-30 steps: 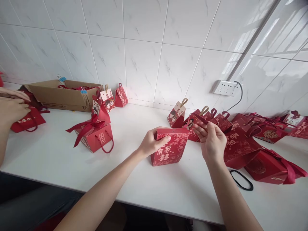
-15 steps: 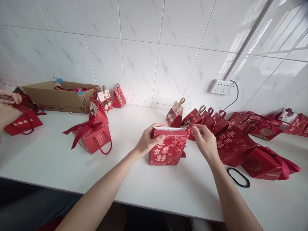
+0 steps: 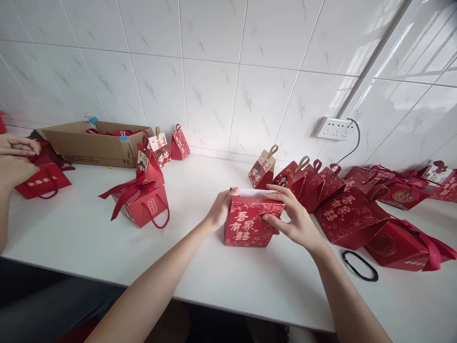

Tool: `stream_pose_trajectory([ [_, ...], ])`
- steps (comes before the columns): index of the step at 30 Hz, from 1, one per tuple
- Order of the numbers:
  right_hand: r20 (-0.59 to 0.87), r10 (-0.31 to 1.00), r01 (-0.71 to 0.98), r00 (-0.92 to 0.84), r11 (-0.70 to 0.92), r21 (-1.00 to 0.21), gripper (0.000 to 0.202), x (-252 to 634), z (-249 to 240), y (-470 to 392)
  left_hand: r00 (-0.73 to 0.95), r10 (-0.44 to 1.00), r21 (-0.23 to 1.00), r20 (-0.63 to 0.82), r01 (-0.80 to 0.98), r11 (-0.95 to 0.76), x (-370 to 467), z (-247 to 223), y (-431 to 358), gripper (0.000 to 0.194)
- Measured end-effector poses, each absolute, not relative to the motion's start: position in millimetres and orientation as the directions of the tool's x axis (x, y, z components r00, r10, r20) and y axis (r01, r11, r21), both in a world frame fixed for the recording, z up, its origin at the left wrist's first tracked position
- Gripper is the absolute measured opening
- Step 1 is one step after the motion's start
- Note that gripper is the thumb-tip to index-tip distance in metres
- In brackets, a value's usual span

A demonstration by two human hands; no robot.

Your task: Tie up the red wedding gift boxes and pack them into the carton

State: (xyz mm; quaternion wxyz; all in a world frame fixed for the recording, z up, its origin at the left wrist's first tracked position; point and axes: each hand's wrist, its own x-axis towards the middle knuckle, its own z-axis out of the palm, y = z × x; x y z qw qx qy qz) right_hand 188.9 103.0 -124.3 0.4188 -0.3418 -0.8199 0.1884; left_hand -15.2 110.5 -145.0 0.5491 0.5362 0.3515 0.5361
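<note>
The largest thing in front of me was the white table [image 3: 200, 267], with a brown cardboard carton [image 3: 96, 152] on it. To the right of the carton, and closer to the person, the floral red box [image 3: 246, 228] stood upright on the tabletop, pale lettering outward and its top gaping to show a white inside. It looked like thin folded card: light, I would have guessed, stiff along the creases but ready to bow or dent if a broad panel were pinched. The printed surface had only a mild sheen, so I judged it unlikely to slip much. The side folds just under the rim seemed the best places to hold it, with light pressure, since a loose top edge could buckle. A smaller bow-tied box [image 3: 139, 207] sat in front of the carton, slightly to its right.

The left hand [image 3: 219, 209] was wrapped round the floral red box's left side, its thumb up at the rim; I could not see how its other fingers lay behind. The right hand [image 3: 294, 221] was half spread, straddling the right edge, thumb against the front panel and fingers reaching over the top. Smallest of all, a black band [image 3: 345, 256] lay far to the right of the carton.
</note>
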Motion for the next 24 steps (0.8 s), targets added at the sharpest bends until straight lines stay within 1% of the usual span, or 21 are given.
stream_pose_trajectory([
  [3,0.586,0.703,0.402,-0.402,0.711,-0.577,0.030,190,-123,102,0.157,0.970,0.970,0.185,-0.187,-0.155,-15,-143,110,0.049],
  [5,0.598,0.708,0.375,-0.376,0.706,-0.601,0.029,191,-124,102,0.144,0.972,0.974,0.187,-0.157,-0.164,-15,-142,110,0.051],
  [6,0.595,0.719,0.345,-0.359,0.695,-0.631,0.029,191,-125,102,0.139,0.972,0.975,0.192,-0.142,-0.172,-16,-141,110,0.052],
  [9,0.552,0.788,0.185,-0.273,0.606,-0.774,0.031,191,-126,105,0.108,0.966,0.968,0.234,-0.122,-0.221,-17,-142,111,0.051],
  [11,0.508,0.845,0.045,-0.168,0.522,-0.852,0.037,192,-126,108,0.077,0.965,0.958,0.249,-0.163,-0.235,-18,-143,114,0.052],
  [13,0.462,0.886,-0.112,-0.039,0.456,-0.883,0.043,193,-125,111,0.028,0.975,0.947,0.223,-0.242,-0.210,-19,-146,117,0.056],
  [15,0.416,0.904,-0.245,0.104,0.428,-0.870,0.046,194,-123,115,0.001,0.984,0.930,0.176,-0.329,-0.166,-19,-148,120,0.060],
  [17,0.363,0.900,-0.316,0.241,0.426,-0.848,0.044,194,-121,118,0.044,0.986,0.911,0.159,-0.391,-0.129,-18,-150,119,0.060],
  [20,0.278,0.885,-0.330,0.373,0.407,-0.852,0.042,192,-122,122,0.230,0.958,0.914,0.169,-0.400,-0.065,-12,-151,114,0.055],
  [22,0.230,0.892,-0.312,0.390,0.362,-0.878,0.042,191,-126,124,0.317,0.936,0.934,0.151,-0.357,-0.029,-9,-150,110,0.057],
  [24,0.222,0.912,-0.267,0.344,0.322,-0.908,0.038,191,-130,125,0.313,0.942,0.947,0.122,-0.321,-0.015,-8,-148,108,0.064],
])
